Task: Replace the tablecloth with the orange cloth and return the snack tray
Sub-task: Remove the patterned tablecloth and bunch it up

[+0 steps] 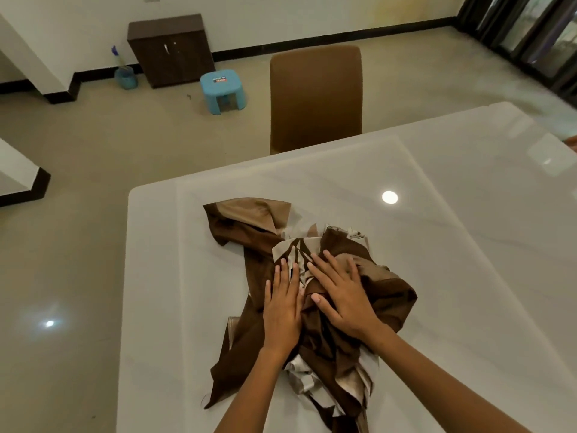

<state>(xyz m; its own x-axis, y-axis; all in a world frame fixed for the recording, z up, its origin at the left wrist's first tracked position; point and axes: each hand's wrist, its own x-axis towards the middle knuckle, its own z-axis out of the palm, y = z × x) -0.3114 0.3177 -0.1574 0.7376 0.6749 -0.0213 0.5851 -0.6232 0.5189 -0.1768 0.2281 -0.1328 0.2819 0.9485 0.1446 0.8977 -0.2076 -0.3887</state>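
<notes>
Your left hand [282, 310] and right hand [342, 295] lie flat, fingers straight, pressing side by side on the crumpled brown-and-beige patterned tablecloth [246, 242], bunched near the glossy white worktop's [452, 245] 7 o'clock corner; a brown upholstered chair [315, 98] stands at 12 o'clock.

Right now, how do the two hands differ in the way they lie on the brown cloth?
The left hand points straight away from the person, fingers close together, at the left side of the cloth. The right hand is angled toward the left, fingers spread wider, thumb stretched toward the left hand, and it lies higher on the heap. Both lie flat, palms down, fingers straight, and press the bunched cloth on the white table.
</notes>
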